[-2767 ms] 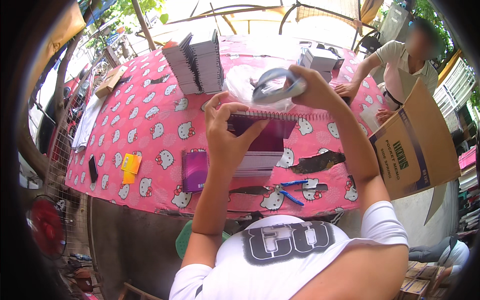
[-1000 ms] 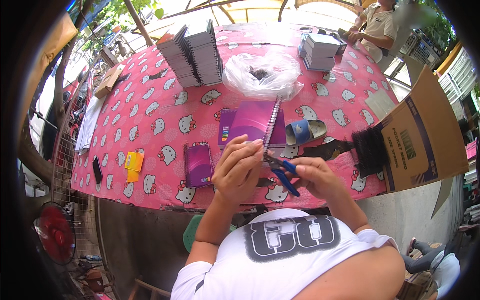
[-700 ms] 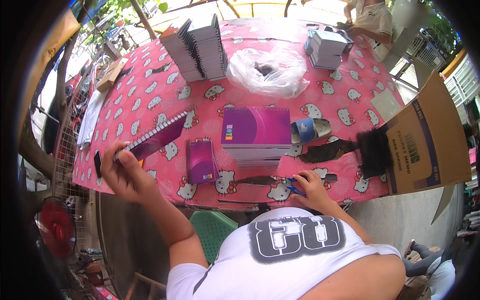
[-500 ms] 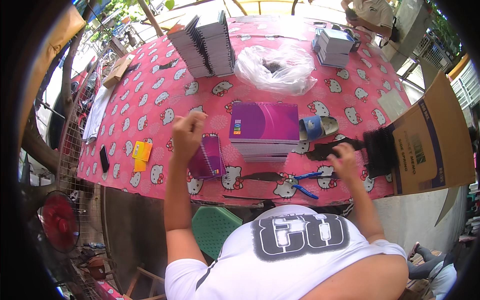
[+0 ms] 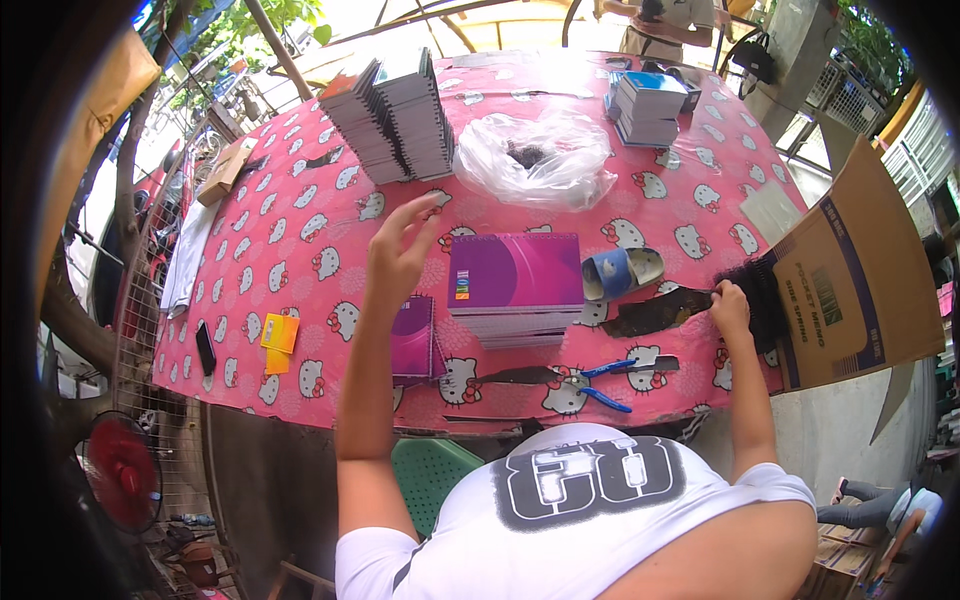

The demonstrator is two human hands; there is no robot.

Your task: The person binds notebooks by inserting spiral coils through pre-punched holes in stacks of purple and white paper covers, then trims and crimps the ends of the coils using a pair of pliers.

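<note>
Raised over the table left of the purple notebook stack point(image 5: 515, 272), my left hand point(image 5: 400, 250) is open, its fingers apart and holding nothing. My right hand point(image 5: 731, 306) is closed in a pinch at the left edge of a bunch of black binding coils point(image 5: 757, 290). The fingertips appear to grip a coil there, though it is hard to separate from the bunch. Below my left forearm lie purple notebooks point(image 5: 412, 340), partly covered by the arm. Blue-handled pliers point(image 5: 605, 388) rest near the front edge of the table. A blue slipper point(image 5: 612, 272) sits beside the stack.
Tall stacks of spiral notebooks point(image 5: 392, 120), a clear plastic bag point(image 5: 490, 170) with black coils and another book stack point(image 5: 648, 105) stand farther back. A cardboard box point(image 5: 850, 290) borders the right side. A phone point(image 5: 206, 348) and yellow cards point(image 5: 279, 335) lie left. Someone stands beyond the table.
My right hand has moved right to the black coils and its fingers have closed. My left hand has opened from a curled shape. The view has shifted slightly.
</note>
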